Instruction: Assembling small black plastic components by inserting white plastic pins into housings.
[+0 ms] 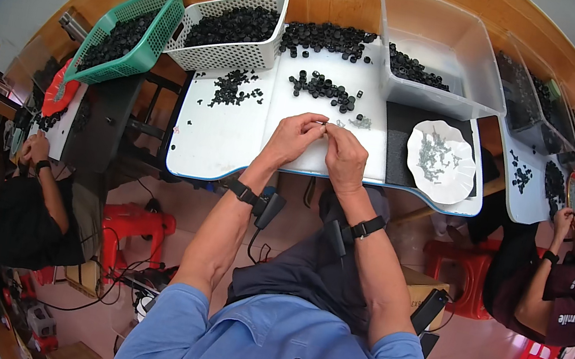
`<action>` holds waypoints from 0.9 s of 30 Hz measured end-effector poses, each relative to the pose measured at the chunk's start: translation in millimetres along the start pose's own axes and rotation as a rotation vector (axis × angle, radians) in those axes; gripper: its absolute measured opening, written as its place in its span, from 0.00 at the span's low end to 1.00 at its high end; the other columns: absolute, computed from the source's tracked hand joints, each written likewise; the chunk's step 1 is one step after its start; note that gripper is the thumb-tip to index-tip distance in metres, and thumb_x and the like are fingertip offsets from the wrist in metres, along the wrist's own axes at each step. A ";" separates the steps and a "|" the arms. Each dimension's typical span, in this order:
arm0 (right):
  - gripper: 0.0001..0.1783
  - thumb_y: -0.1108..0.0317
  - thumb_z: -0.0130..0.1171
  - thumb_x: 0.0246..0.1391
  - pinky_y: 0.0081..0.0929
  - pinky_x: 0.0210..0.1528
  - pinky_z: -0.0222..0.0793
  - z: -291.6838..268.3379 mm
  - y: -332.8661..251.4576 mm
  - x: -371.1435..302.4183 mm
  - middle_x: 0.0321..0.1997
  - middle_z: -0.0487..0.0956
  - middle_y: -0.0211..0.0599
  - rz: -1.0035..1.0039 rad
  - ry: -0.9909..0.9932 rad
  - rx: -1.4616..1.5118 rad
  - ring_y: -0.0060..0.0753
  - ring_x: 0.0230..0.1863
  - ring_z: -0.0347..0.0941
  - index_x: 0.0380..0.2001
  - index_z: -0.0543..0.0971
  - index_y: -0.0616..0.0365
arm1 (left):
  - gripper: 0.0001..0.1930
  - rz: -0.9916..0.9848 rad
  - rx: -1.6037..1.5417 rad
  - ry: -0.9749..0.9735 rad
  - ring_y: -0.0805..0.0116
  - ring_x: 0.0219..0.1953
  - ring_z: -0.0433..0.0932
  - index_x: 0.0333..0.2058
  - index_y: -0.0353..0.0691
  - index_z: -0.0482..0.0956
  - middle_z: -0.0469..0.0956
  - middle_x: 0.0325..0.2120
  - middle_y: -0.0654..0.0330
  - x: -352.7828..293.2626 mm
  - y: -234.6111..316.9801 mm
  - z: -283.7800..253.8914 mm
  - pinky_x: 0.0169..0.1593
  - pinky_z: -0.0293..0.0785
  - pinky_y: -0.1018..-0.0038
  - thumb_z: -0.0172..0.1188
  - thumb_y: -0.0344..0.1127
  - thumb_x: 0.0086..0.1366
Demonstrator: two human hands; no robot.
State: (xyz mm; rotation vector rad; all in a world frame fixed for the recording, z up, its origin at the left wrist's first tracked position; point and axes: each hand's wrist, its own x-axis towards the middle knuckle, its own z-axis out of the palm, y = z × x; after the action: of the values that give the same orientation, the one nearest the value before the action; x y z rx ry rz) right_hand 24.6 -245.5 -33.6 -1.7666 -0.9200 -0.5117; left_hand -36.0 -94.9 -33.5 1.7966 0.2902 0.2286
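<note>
My left hand and my right hand meet over the near part of the white tabletop. Both are closed, thumbs and fingertips pinched together and almost touching. A tiny dark bit shows between the fingertips, too small to name. Just beyond them lies a loose cluster of black ring-like caps. Beside my right fingertips is a small heap of clear, pale pieces. Smaller black parts are scattered to the left of my hands.
Black parts fill a white basket and a green basket; some lie in a clear plastic bin. A white scalloped plate of clear pieces rests on a black mat. Two people work at side tables, left and right.
</note>
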 end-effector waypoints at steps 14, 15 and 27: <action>0.10 0.81 0.60 0.56 0.38 0.37 0.78 1.0 2.7 -2.5 0.32 0.84 0.46 -0.120 0.021 -0.068 0.46 0.32 0.82 0.42 0.80 0.63 | 0.17 0.063 -0.146 0.047 0.74 0.41 0.84 0.52 0.28 0.81 0.88 0.39 0.55 2.2 -7.0 4.1 0.46 0.79 0.79 0.64 0.32 0.69; 0.10 0.81 0.60 0.56 0.38 0.36 0.77 0.7 2.6 -2.8 0.31 0.83 0.45 -0.119 0.017 -0.078 0.46 0.32 0.81 0.42 0.80 0.63 | 0.16 0.057 -0.159 0.054 0.74 0.41 0.84 0.52 0.28 0.82 0.88 0.39 0.55 2.1 -6.7 4.8 0.46 0.79 0.79 0.64 0.32 0.69; 0.07 0.75 0.62 0.61 0.25 0.37 0.79 4.8 21.2 -7.1 0.34 0.87 0.41 0.534 0.060 0.479 0.26 0.34 0.84 0.41 0.81 0.65 | 0.15 0.095 -0.168 0.071 0.77 0.39 0.83 0.50 0.29 0.83 0.88 0.36 0.57 -1.8 -4.3 12.3 0.42 0.77 0.80 0.65 0.32 0.69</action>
State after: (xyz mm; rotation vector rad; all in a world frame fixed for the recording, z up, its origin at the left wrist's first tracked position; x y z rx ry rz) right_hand 36.4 -247.2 -53.0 -1.4605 -0.4441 0.0076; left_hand -34.3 -105.8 -40.7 1.6392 0.2298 0.3740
